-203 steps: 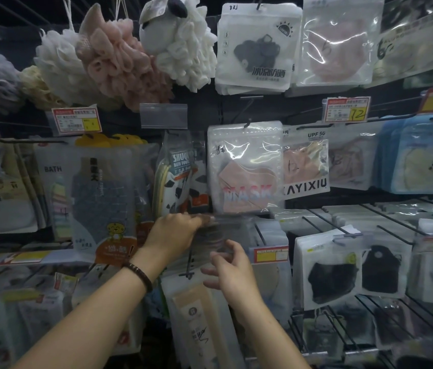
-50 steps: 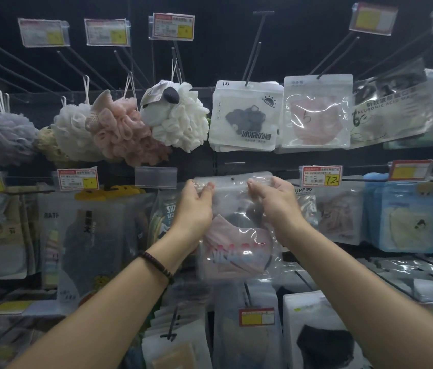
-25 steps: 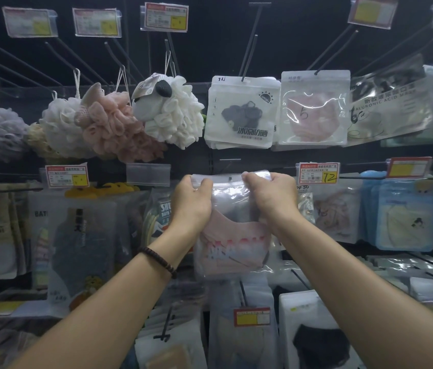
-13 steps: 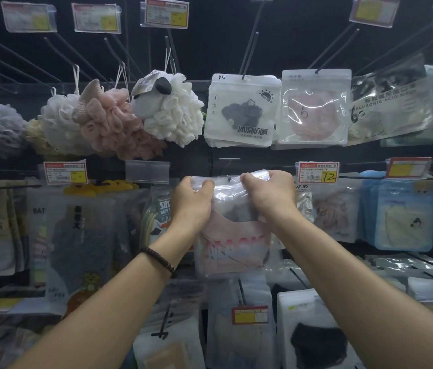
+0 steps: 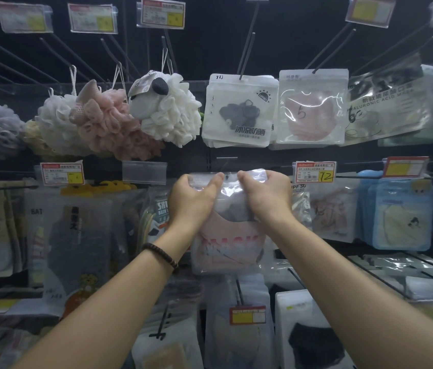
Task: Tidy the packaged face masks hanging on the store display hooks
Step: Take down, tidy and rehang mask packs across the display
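Between the two raised hands, a clear mask pack hangs upright against the display. It holds a pink mask, and blurred red capitals that seem to read "MASK" run across its lower half. The left hand grasps the pack's top left corner and the right hand its top right corner. The thumbs lie on the front and nearly meet at the small hang hole. Whether that hole sits on a hook cannot be told. A dark beaded bracelet circles the left wrist.

Straight above the grip hangs a white pack with a black mask, a sun badge marked "UPF50+", the characters "冰凉防晒" and a handwritten "8" at its top. Right of it, a pink-mask pack bears a handwritten "5". Further right, a tilted pack reads "ALURONIC ACID".

Just right of the right hand, a price tag carries a handwritten "12". The sleeve beneath it is printed "UPF 50". Just left of the left hand, a pouch shows "SHU" and "BATH". Further left, a grey bag reads "BAT". Up and left of the grip hangs a white sheep bath puff. Below the grip sits a yellow shelf label, its print too small to read.
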